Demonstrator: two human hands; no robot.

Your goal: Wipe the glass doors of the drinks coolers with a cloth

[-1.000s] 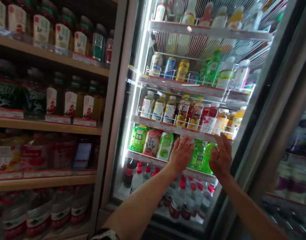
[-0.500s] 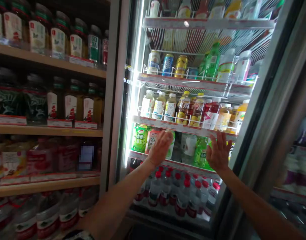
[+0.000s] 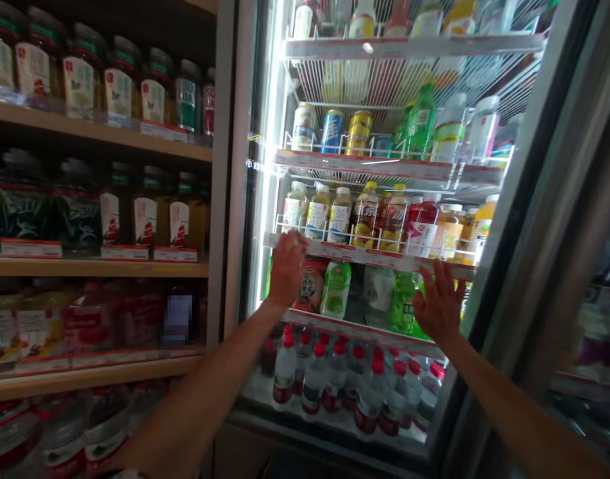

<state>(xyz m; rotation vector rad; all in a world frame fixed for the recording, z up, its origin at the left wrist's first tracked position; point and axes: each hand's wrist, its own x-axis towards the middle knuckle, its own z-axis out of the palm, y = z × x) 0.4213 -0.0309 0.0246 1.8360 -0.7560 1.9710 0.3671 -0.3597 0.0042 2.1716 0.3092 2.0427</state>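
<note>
My left hand (image 3: pixel 287 271) is raised in front of the lit drinks fridge, fingers stretched upward and a little blurred, with nothing visible in it. It covers part of the lower drink shelf, beside a red-labelled drink bottle (image 3: pixel 312 285) and a green-and-white bottle (image 3: pixel 336 291). My right hand (image 3: pixel 438 301) is held up at the right with its fingers spread, holding nothing. Behind it stands a green bottle (image 3: pixel 401 303). I cannot tell whether either hand touches glass or a shelf edge (image 3: pixel 369 255).
Bottled teas and juices (image 3: pixel 340 216) line the shelf above, with cans (image 3: pixel 359 133) higher up. Red-capped bottles (image 3: pixel 336 376) fill the fridge bottom. At left, a wooden shelf (image 3: pixel 100 268) carries more bottles. The fridge's metal frame (image 3: pixel 225 199) stands between them.
My left hand has moved left and slightly up, uncovering the green-and-white bottle and covering a green bottle at the shelf's left. My right hand stays in nearly the same place.
</note>
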